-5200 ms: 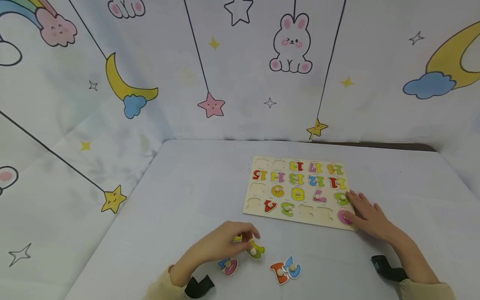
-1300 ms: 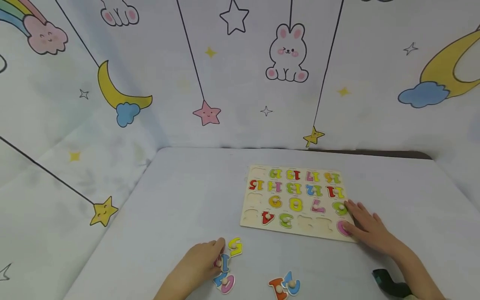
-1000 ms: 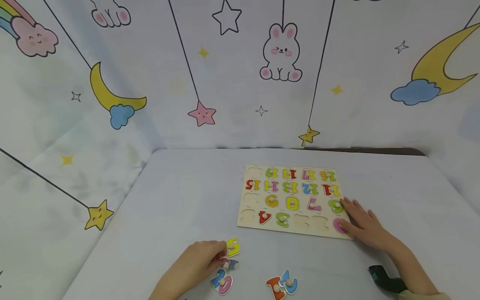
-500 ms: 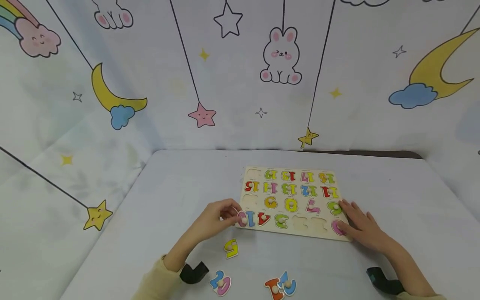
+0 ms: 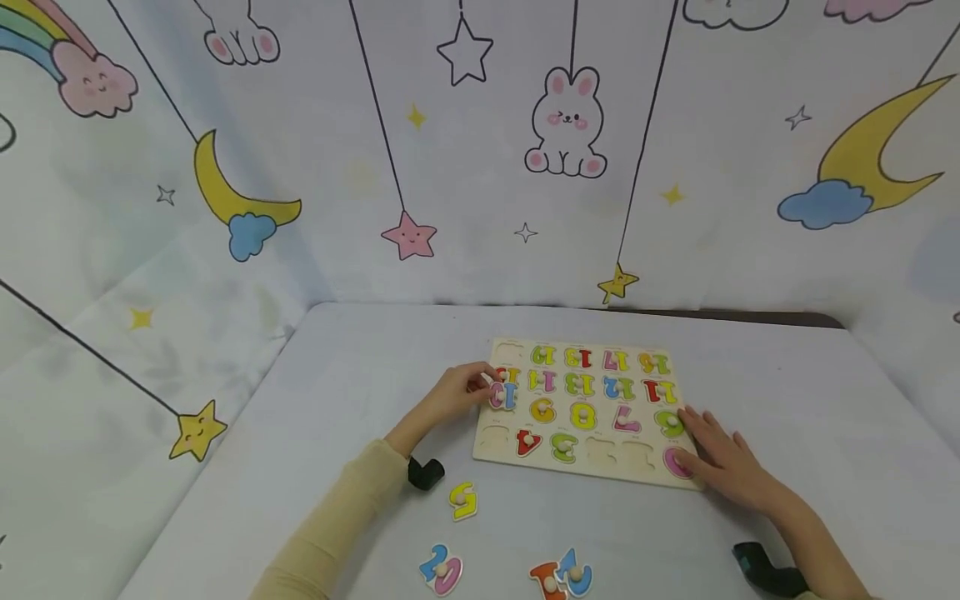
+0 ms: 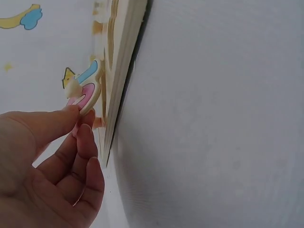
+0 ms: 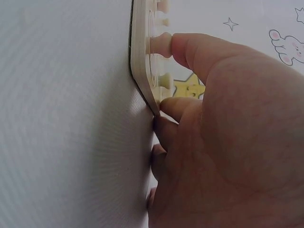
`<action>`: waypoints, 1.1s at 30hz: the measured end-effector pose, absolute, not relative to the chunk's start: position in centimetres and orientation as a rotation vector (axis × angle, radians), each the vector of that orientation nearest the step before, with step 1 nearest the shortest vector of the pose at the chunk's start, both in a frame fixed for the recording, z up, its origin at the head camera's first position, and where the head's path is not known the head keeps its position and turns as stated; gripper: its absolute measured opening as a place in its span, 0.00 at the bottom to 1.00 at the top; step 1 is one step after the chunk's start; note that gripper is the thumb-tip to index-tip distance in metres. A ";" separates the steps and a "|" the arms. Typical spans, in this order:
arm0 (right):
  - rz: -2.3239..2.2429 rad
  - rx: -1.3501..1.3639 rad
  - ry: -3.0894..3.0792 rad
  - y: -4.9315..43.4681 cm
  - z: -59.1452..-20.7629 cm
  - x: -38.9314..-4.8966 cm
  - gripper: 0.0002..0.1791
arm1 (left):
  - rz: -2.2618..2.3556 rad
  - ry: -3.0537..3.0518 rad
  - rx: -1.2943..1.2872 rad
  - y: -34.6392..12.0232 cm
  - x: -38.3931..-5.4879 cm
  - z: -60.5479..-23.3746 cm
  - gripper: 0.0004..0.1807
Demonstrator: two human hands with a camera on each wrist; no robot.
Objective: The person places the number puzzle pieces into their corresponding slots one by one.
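Pinched by its edge between thumb and fingers of my left hand (image 5: 453, 395) is a number 10 puzzle piece (image 5: 510, 396), with a blue 1, a pink 0 and a pale knob. I hold it over the left side of a wooden number puzzle board (image 5: 573, 468), by the third row's left recess. In the left wrist view the piece (image 6: 89, 92) is tilted close to the board's face. My right hand (image 5: 726, 458) rests at the board's right edge with its fingers extended. Its thumb (image 7: 187, 47) touches the knob of the pink 0 piece (image 5: 677, 462).
On the white table (image 5: 360, 367) lie a yellow 5 piece (image 5: 463, 502), a blue-and-pink 20 piece (image 5: 441, 570), an orange 1 piece (image 5: 547, 581) and a blue 2 piece (image 5: 576, 575). Recesses show in the board's near row and far left corner. A patterned cloth (image 5: 480, 150) hangs behind.
The 19 piece went into the board's far row earlier. My left hand then picked up the 10 piece and carried it from the table past the board's near-left corner to farther up its left side.
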State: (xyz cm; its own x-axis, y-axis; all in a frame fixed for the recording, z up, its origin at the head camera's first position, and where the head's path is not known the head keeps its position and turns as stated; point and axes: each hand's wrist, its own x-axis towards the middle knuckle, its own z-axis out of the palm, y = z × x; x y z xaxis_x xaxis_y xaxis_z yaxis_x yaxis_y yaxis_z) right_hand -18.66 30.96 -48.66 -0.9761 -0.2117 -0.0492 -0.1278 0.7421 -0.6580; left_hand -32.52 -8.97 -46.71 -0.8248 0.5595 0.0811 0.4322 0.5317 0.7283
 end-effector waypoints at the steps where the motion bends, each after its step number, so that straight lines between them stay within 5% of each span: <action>1: -1.053 -0.277 2.818 30.9 -48.7 -18.6 0.41 | 1.160 2.601 0.857 -9.0 -32.6 -46.9 0.07; 11: -1.041 -0.291 2.815 30.7 -48.6 -18.7 0.41 | 1.066 2.600 0.902 -9.8 -32.3 -47.2 0.07; 27: -1.041 -0.264 2.810 31.0 -48.6 -18.6 0.42 | -0.149 2.903 1.126 -7.2 -30.3 -45.2 0.10; 33: -1.032 -0.287 2.812 31.2 -48.5 -18.8 0.42 | -0.382 2.871 1.183 -6.9 -29.5 -44.3 0.20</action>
State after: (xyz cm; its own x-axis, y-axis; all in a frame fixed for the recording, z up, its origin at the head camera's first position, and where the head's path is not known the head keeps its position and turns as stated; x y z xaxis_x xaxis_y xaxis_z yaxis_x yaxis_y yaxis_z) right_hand -18.76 31.15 -48.54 -0.9730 -0.2230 -0.0588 -0.1321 0.7478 -0.6507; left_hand -29.50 -6.93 -44.31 -0.7139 0.6925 -0.1044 0.6957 0.6842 -0.2189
